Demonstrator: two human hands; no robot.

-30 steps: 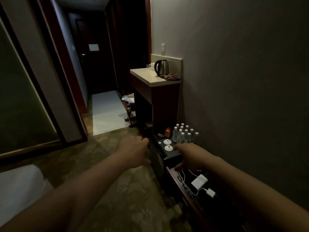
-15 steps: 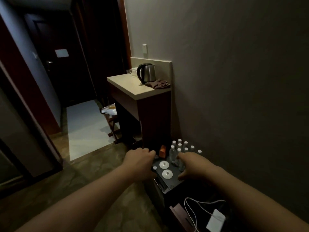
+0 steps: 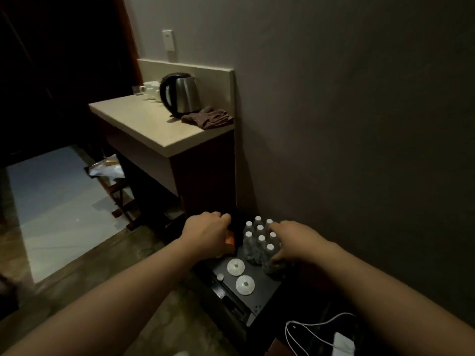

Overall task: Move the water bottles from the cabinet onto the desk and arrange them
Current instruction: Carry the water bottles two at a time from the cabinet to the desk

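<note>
Several small clear water bottles [image 3: 259, 239] with white caps stand packed together on the low black cabinet [image 3: 259, 291] against the wall. My right hand [image 3: 295, 241] reaches over the right side of the cluster, fingers spread, thumb against the nearest bottle. My left hand [image 3: 205, 232] hovers left of the bottles with its fingers curled down, covering part of an orange box [image 3: 229, 238]. What its fingertips touch is hidden. The desk [image 3: 151, 129] with a beige top stands just beyond the cabinet, higher up.
On the desk sit a steel kettle [image 3: 181, 95], white cups [image 3: 150, 89] and a folded brown cloth [image 3: 208, 118]. Two white lids [image 3: 240, 275] lie on the cabinet's front. A white charger with cable [image 3: 341, 343] lies at the bottom right. The wall runs along the right.
I have moved closer, and the cabinet and bottles fill more of the view. Both hands have advanced to the bottle cluster, the right one now touching it.
</note>
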